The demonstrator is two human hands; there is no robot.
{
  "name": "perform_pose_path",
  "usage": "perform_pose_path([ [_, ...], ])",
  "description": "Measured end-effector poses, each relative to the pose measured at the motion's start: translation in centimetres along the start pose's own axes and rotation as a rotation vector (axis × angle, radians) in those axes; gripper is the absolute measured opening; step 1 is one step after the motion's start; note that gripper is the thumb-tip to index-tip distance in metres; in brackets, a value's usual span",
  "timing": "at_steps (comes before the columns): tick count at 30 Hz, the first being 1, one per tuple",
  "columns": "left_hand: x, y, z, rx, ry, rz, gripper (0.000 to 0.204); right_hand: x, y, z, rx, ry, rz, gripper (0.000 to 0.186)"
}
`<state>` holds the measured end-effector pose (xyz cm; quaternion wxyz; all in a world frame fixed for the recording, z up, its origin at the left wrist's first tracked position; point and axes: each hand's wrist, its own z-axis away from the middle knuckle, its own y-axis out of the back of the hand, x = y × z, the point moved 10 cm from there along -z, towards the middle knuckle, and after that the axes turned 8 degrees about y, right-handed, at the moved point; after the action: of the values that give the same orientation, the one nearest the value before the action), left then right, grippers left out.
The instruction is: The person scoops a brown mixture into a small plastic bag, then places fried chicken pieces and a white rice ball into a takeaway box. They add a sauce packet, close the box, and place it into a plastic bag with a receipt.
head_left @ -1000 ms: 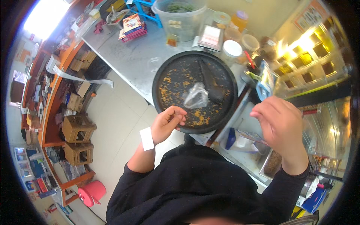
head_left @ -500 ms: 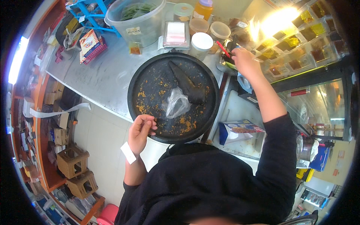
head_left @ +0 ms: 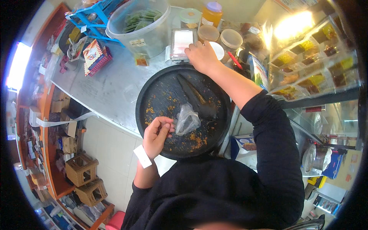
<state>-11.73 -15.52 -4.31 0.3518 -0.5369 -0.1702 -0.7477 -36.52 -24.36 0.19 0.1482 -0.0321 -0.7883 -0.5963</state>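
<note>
My left hand (head_left: 158, 134) is over the near left part of a round dark stone mortar (head_left: 140, 111), its thumb and fingers curled together. Anything in that pinch is too small or hidden to make out. Close by its fingertips, a crumpled clear plastic bag (head_left: 188, 122) lies in the mortar. A dark pestle (head_left: 191, 90) rests slantwise behind the bag, among scattered orange-brown crumbs. Past the mortar's far rim, my right hand (head_left: 203, 58) reaches over the right side of a clear box with a pink and white stack (head_left: 183, 40), fingers bent and apart. It partly covers a white-lidded jar (head_left: 217, 50).
Behind stand a large clear tub of green packets (head_left: 138, 38), an orange bottle (head_left: 211, 16) and several jars. A red-handled utensil (head_left: 234, 60) sticks up at right, beside stacked clear packs (head_left: 306, 73). A small orange packet (head_left: 141, 59) lies on the metal table (head_left: 103, 84).
My right hand has moved left from the red-handled utensil to the pink and white stack. My left hand has come in over the mortar, closer to the bag. The view has shifted slightly.
</note>
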Motion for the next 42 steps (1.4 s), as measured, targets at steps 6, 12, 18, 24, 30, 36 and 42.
perform_pose_path([
  [6,-1.5,2.4,-0.4,0.066,0.062,0.026,0.015,-1.1,-2.4,-0.2,0.048,0.140,0.000,0.005],
  [12,-0.9,2.4,-1.2,0.060,0.022,0.016,0.016,-1.9,-0.7,0.2,0.197,0.187,0.121,0.008],
  [18,0.0,2.6,-1.6,0.099,0.011,0.000,0.015,-3.2,2.5,0.3,0.327,0.231,0.134,0.009],
  [24,0.1,3.3,-1.5,0.116,-0.028,0.077,0.014,-8.5,5.8,1.6,0.419,0.358,0.073,0.011],
  [30,0.7,4.1,-0.7,0.148,-0.084,0.116,0.014,-16.4,6.7,4.1,0.397,0.528,-0.077,0.010],
  [36,0.4,5.0,-0.2,0.168,-0.092,0.089,0.012,-18.0,5.0,3.9,0.022,0.493,-0.435,0.012],
  [42,-0.4,5.5,-0.8,0.152,-0.076,0.113,0.013,-8.7,4.8,-1.3,0.002,0.149,-0.520,0.022],
])
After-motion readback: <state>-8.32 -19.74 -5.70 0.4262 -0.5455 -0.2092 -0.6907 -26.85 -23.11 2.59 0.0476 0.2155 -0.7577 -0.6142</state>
